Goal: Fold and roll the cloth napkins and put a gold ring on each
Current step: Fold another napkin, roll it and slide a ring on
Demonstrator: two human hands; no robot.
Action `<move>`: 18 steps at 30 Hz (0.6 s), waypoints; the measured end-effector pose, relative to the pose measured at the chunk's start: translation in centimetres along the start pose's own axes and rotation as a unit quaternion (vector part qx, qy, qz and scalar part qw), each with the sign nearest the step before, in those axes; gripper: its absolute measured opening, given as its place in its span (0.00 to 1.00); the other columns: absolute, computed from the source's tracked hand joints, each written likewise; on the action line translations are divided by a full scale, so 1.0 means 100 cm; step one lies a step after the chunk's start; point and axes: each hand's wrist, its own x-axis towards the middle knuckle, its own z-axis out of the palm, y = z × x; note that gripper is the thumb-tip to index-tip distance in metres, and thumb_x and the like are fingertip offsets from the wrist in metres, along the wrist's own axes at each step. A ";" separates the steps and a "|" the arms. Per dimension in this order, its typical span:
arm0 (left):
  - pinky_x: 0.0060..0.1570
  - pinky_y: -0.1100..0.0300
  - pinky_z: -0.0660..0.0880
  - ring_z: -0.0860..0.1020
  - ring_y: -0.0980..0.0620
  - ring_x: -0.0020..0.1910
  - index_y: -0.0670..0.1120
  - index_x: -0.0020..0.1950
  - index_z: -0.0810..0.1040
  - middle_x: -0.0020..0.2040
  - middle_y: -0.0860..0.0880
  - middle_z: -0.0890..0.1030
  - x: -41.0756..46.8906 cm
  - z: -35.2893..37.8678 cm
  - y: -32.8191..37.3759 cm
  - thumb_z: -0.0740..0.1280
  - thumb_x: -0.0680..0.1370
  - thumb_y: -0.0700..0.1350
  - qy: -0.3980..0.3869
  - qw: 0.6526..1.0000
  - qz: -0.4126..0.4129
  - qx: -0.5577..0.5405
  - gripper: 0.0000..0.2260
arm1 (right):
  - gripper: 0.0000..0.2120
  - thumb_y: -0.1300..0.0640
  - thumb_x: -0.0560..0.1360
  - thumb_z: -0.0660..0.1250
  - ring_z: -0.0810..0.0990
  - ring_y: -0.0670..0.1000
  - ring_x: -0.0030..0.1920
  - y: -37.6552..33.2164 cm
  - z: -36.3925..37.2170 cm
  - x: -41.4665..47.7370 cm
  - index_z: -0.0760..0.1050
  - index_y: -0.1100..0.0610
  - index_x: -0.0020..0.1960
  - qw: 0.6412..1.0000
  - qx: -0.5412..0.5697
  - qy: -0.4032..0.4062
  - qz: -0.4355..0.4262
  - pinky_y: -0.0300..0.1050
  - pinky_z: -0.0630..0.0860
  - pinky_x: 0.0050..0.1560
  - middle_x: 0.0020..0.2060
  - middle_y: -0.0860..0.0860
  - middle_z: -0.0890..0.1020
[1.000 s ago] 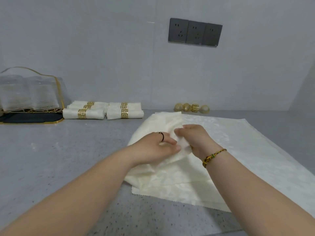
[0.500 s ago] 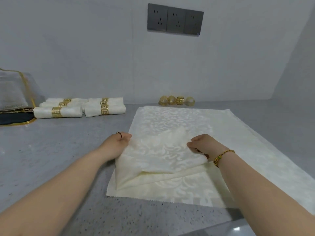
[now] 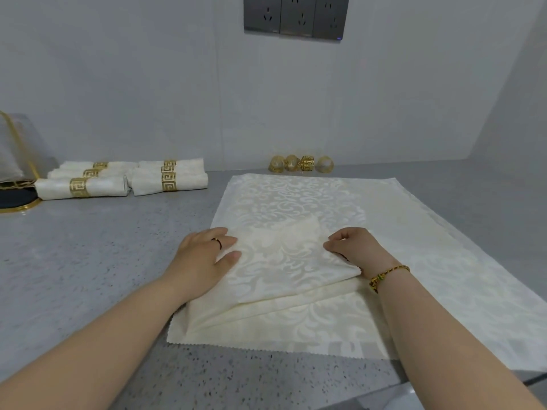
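At the far left of the worktop (image 3: 88,261), finished rolled napkins (image 3: 124,179) are stacked, each banded with a gold ring, likely parked clear of the folding. The left hand (image 3: 204,255) is laid flat, fingers (image 3: 228,241) spread, pinning the folded napkin (image 3: 284,261) on a spread cloth (image 3: 414,247). The right hand (image 3: 352,247) is curled, fingers pinching its edge, probably to square the fold. Spare gold rings (image 3: 300,164) wait by the wall.

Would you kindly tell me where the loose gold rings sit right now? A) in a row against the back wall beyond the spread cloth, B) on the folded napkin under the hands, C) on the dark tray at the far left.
A: the loose gold rings stand in a row at the wall, beyond the spread cloth.
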 end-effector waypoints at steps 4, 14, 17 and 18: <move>0.55 0.84 0.50 0.59 0.70 0.61 0.59 0.67 0.67 0.60 0.70 0.60 -0.031 -0.010 0.028 0.38 0.51 0.82 -0.074 0.990 0.116 0.018 0.52 | 0.12 0.64 0.71 0.67 0.70 0.42 0.20 -0.002 0.000 0.000 0.69 0.56 0.33 1.000 -0.001 0.015 0.003 0.26 0.63 0.18 0.32 0.50 0.73; 0.29 0.72 0.74 0.78 0.65 0.28 0.56 0.36 0.84 0.34 0.63 0.82 -0.055 -0.005 0.035 0.58 0.68 0.51 -0.015 0.945 0.289 0.153 0.14 | 0.10 0.61 0.72 0.66 0.71 0.49 0.38 -0.006 0.006 -0.006 0.70 0.59 0.52 0.987 -0.142 0.065 -0.022 0.35 0.62 0.29 0.34 0.45 0.68; 0.24 0.75 0.68 0.72 0.66 0.24 0.51 0.38 0.85 0.36 0.58 0.83 -0.052 -0.008 0.039 0.76 0.61 0.44 -0.003 0.941 0.295 0.163 0.07 | 0.13 0.62 0.72 0.66 0.71 0.50 0.41 -0.007 -0.001 -0.009 0.72 0.61 0.56 0.987 -0.156 0.048 -0.016 0.34 0.63 0.30 0.34 0.45 0.68; 0.24 0.77 0.66 0.70 0.67 0.24 0.52 0.38 0.85 0.36 0.59 0.83 -0.052 -0.009 0.039 0.79 0.58 0.44 0.001 0.944 0.291 0.156 0.11 | 0.12 0.62 0.72 0.66 0.71 0.50 0.38 -0.007 -0.003 -0.011 0.72 0.60 0.55 0.987 -0.157 0.036 -0.015 0.35 0.64 0.29 0.33 0.46 0.69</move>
